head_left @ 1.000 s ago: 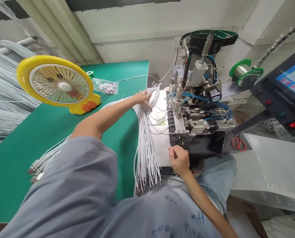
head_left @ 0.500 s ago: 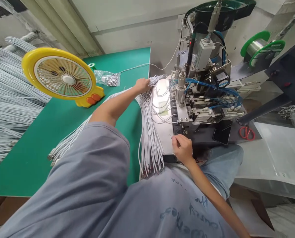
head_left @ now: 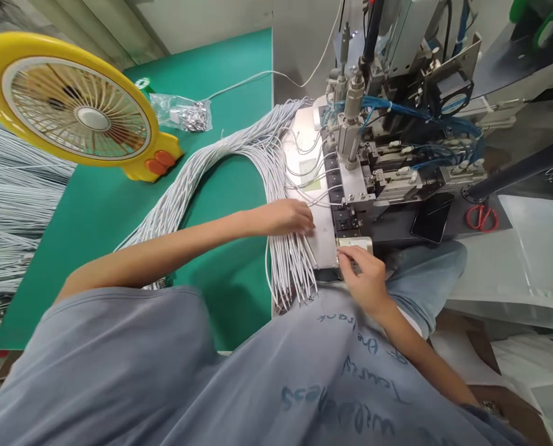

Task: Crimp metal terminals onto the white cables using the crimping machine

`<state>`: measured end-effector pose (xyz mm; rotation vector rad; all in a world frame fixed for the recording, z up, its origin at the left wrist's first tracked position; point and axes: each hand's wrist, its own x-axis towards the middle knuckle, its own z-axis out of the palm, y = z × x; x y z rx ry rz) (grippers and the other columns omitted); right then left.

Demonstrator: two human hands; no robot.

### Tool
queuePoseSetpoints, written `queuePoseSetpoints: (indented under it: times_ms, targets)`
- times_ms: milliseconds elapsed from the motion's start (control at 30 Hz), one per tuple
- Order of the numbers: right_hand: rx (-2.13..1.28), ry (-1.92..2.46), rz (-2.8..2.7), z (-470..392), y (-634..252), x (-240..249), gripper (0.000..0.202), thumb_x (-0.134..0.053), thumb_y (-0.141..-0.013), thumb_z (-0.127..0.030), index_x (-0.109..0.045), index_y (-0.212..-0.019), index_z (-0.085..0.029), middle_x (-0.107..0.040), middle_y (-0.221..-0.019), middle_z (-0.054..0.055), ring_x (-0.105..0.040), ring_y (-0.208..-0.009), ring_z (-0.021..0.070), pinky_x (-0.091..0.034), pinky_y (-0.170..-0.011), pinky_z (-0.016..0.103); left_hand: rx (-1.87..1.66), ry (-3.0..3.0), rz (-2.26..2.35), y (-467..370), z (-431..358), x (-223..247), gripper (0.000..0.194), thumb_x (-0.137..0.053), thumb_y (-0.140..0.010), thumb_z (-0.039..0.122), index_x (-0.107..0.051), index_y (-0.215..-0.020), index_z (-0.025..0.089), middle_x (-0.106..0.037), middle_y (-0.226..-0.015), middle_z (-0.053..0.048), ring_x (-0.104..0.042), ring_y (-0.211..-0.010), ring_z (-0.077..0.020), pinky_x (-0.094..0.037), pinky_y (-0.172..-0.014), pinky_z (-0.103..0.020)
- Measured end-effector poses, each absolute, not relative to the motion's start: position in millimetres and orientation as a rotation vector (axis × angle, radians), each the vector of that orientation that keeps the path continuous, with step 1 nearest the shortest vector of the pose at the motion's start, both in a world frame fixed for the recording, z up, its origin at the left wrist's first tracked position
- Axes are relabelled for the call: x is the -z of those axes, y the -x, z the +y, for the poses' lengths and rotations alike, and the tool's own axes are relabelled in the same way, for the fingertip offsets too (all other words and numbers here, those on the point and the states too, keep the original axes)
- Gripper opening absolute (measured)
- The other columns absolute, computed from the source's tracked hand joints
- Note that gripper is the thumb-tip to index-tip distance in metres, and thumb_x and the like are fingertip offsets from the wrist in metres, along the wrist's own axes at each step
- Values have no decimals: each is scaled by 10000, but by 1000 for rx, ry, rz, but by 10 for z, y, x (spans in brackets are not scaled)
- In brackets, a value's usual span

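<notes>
A thick bundle of thin white cables (head_left: 195, 170) curves over the green table and down beside a machine (head_left: 350, 148). Above the bundle's lower part is my left hand (head_left: 288, 218), its fingers curled and slightly blurred; anything inside them is hidden. My right hand (head_left: 366, 279) is closed in a pinch at the machine's front edge, beside a pale block (head_left: 360, 244). What it pinches is too small to make out. Several single cables run from the light metal plate (head_left: 320, 238) into the row of dark holders (head_left: 334, 176).
A yellow fan (head_left: 153, 142) stands on the green table (head_left: 225, 204), near a plastic bag of small metal parts (head_left: 195, 116). Right of the machine lie a black phone (head_left: 433, 218) and red-handled scissors (head_left: 482, 218). More cables (head_left: 20, 204) hang at far left.
My left hand has come back from the far end of the bundle toward me. My right hand has shifted slightly to a pale block at the machine's front. The view has moved closer.
</notes>
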<state>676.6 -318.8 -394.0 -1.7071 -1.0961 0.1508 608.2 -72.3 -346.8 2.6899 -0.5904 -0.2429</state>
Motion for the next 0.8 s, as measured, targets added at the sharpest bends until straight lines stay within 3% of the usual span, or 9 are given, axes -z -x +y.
queuePoseSetpoints:
  times_ms: [267, 433, 567, 800]
  targets:
    - [-265, 1717, -688, -3477, -6983, 3908, 127, -545, -829, -214, -669, -851, -202, -676, -740, 12, -616, -617, 124, -508, -600, 259, 321, -2756, -878, -6142, -1064, 3559, 185, -469, -857, 107, -641, -883, 172, -631, -816, -73, -576, -756, -164, -432, -680, -281]
    - [-254, 1660, -452, -3354, -7215, 3856, 115, -584, -781, -242, -669, -836, -186, -662, -724, 17, -582, -589, 109, -492, -559, 246, -227, -2777, -656, -6346, -1103, 3577, 189, -458, -879, 220, -631, -872, 144, -612, -713, -54, -548, -624, -133, -393, -545, -246]
    - [-363, 1558, -475, -3171, -7265, 3770, 115, -594, -759, -250, -674, -811, -186, -650, -751, 18, -563, -579, 99, -468, -519, 234, -636, -2527, -542, -6512, -1213, 3651, 198, -437, -885, 159, -628, -838, 131, -583, -650, -35, -501, -532, -92, -363, -476, -208]
    - [-364, 1387, -470, -2963, -7214, 3799, 108, -625, -768, -291, -689, -779, -204, -642, -775, 4, -520, -550, 81, -449, -521, 240, -773, -2321, -414, -6618, -1307, 3676, 131, -500, -848, 92, -624, -835, 134, -555, -641, -5, -495, -547, -72, -371, -482, -171]
